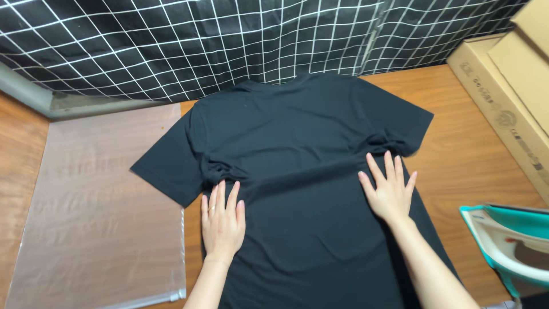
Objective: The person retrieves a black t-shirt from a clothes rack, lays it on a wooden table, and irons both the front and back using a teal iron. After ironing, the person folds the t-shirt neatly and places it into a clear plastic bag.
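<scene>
A black short-sleeved T-shirt (303, 143) lies spread flat on a wooden table (463, 154), collar toward the far side. My left hand (223, 220) rests flat on the shirt's left side below the left sleeve, fingers close together. On the right side of the shirt, below the right sleeve, my right hand (390, 191) presses flat with fingers spread. The cloth is bunched into small folds under both armpits. Neither hand grips anything.
A clear plastic zip bag (97, 212) lies flat left of the shirt. A black cloth with a white grid (200, 40) hangs along the far edge. Cardboard boxes (509, 109) stand at the right. A teal and white iron (509, 246) sits at the near right.
</scene>
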